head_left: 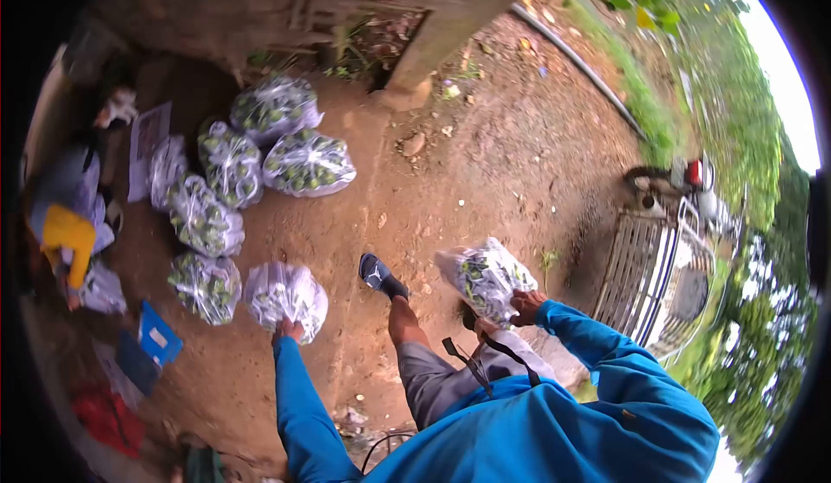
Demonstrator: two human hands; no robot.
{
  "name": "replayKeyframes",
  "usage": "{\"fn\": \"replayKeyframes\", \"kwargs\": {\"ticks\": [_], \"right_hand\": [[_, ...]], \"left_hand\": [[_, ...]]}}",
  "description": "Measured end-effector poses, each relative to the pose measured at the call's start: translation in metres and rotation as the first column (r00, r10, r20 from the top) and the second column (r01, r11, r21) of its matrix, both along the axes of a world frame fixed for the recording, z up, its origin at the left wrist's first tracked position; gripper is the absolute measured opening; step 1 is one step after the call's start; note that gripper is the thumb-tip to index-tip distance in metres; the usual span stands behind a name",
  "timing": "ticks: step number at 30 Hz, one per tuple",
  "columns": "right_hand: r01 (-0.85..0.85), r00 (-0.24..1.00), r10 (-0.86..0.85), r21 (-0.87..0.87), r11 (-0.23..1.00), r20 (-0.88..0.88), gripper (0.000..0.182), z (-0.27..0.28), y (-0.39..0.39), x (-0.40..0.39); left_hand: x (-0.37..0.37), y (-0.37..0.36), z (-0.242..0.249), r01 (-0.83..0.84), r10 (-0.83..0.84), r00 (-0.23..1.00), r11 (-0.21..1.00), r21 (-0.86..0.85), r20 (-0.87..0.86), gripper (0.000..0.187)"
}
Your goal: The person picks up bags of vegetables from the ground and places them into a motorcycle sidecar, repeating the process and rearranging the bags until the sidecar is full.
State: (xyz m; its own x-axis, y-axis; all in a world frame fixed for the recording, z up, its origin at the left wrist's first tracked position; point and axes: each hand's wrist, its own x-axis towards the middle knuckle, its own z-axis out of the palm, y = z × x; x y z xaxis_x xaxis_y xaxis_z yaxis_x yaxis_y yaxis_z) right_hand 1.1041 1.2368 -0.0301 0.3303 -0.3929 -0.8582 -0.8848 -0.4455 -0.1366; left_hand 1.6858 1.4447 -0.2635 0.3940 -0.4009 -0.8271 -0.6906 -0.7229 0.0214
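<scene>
Step, as judged: bag-carrying. Left hand [288, 331] is clenched on left bag [287, 295]; right hand [525, 307] grips right bag [492, 275]. Next move likely calls for both grips firm.

Rural yard | bare dirt ground [511, 150] | plastic bags of green produce [309, 164] | slatted cart [634, 268] | trees [762, 323]

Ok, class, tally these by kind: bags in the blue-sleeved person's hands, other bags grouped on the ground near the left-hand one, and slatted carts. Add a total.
Held bags, in the left hand and right hand: 2
Grouped bags on the ground: 6
Slatted cart: 1
Total: 9
</scene>
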Motion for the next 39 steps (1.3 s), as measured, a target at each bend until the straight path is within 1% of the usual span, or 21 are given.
{"fn": "replayKeyframes", "kwargs": {"ticks": [1,5,9,11,15,16,17,19,20,22,23,25,27,28,29,31,33,34,37,38,39], "right_hand": [[0.054,0.995,-0.054,-0.001,0.999,-0.078,0.042,0.015,0.009,-0.027],[0.301,0.94,-0.314,-0.114,0.947,-0.131,0.04,0.057,0.058,-0.133],[0.484,0.861,-0.507,-0.237,0.842,-0.044,0.042,0.092,0.119,-0.255],[0.619,0.779,-0.626,-0.173,0.766,0.013,0.039,0.131,0.148,-0.304],[0.782,0.623,-0.771,-0.075,0.619,0.131,0.042,0.141,0.227,-0.396],[0.824,0.557,-0.806,-0.013,0.566,0.202,0.045,0.157,0.233,-0.409],[0.921,0.363,-0.894,0.045,0.387,0.263,0.044,0.161,0.246,-0.424],[0.969,-0.12,-0.981,0.235,-0.082,0.153,0.041,0.181,0.255,-0.441],[0.963,-0.147,-0.977,0.248,-0.105,0.157,0.041,0.188,0.264,-0.45],[0.869,-0.408,-0.907,0.345,-0.354,0.099,0.038,0.2,0.287,-0.469],[0.861,-0.417,-0.906,0.354,-0.365,0.079,0.038,0.212,0.301,-0.474],[0.653,-0.73,-0.661,0.464,-0.598,0.175,0.033,0.242,0.324,-0.478],[0.468,-0.881,-0.417,0.537,-0.702,0.223,0.034,0.258,0.358,-0.486],[0.397,-0.918,-0.318,0.564,-0.724,0.238,0.034,0.277,0.361,-0.487],[0.327,-0.943,-0.215,0.589,-0.739,0.253,0.035,0.303,0.361,-0.493],[0.093,-0.991,0.004,0.701,-0.707,0.136,0.03,0.35,0.358,-0.51],[-0.023,-0.93,0.273,0.7,-0.714,0.248,0.029,0.407,0.34,-0.522],[-0.057,-0.891,0.364,0.73,-0.681,0.27,0.031,0.434,0.333,-0.533],[0.029,-0.737,0.541,0.818,-0.575,0.406,0.036,0.469,0.349,-0.573],[0.064,-0.719,0.557,0.838,-0.542,0.416,0.038,0.476,0.354,-0.588],[0.092,-0.703,0.574,0.853,-0.513,0.421,0.04,0.483,0.354,-0.604]], "left_hand": [[-0.005,-0.003,0.016,0.045,-0.043,0.996,0.998,0.035,-0.073,0.056],[-0.05,-0.03,0.08,0.226,-0.225,0.972,0.974,0.003,-0.068,0.05],[-0.106,-0.047,0.13,0.287,-0.285,0.938,0.958,-0.022,-0.196,0.049],[-0.128,-0.039,0.135,0.323,-0.296,0.922,0.943,0.074,-0.25,0.056],[-0.215,-0.052,0.164,0.353,-0.352,0.935,0.922,0.162,-0.035,0.063],[-0.241,-0.061,0.173,0.362,-0.365,0.931,0.918,0.163,-0.016,0.065],[-0.264,-0.072,0.182,0.369,-0.374,0.927,0.915,0.166,0.004,0.068],[-0.304,-0.099,0.189,0.398,-0.411,0.911,0.903,0.163,0.047,0.07],[-0.327,-0.112,0.19,0.412,-0.42,0.907,0.898,0.153,0.027,0.071],[-0.367,-0.124,0.2,0.402,-0.402,0.915,0.904,0.146,-0.031,0.074],[-0.393,-0.135,0.208,0.381,-0.376,0.924,0.914,0.141,-0.066,0.077],[-0.444,-0.147,0.209,0.242,-0.241,0.97,0.966,0.087,-0.022,0.073],[-0.476,-0.174,0.198,0.14,-0.127,0.989,0.967,0.213,-0.071,0.078],[-0.518,-0.182,0.214,0.127,-0.116,0.991,0.976,0.178,-0.07,0.076],[-0.581,-0.191,0.249,0.116,-0.106,0.992,0.983,0.14,-0.073,0.075],[-0.624,-0.215,0.229,0.156,-0.138,0.977,0.982,0.109,-0.16,0.076],[-0.673,-0.237,0.234,0.192,-0.167,0.956,0.978,0.08,-0.24,0.077],[-0.679,-0.255,0.201,0.142,-0.087,0.959,0.971,0.191,-0.271,0.091],[-0.745,-0.287,0.151,0.145,-0.107,0.976,0.97,0.196,-0.191,0.079],[-0.753,-0.306,0.119,0.209,-0.154,0.95,0.96,0.186,-0.271,0.081],[-0.782,-0.312,0.146,0.224,-0.162,0.937,0.958,0.179,-0.308,0.086]]}}
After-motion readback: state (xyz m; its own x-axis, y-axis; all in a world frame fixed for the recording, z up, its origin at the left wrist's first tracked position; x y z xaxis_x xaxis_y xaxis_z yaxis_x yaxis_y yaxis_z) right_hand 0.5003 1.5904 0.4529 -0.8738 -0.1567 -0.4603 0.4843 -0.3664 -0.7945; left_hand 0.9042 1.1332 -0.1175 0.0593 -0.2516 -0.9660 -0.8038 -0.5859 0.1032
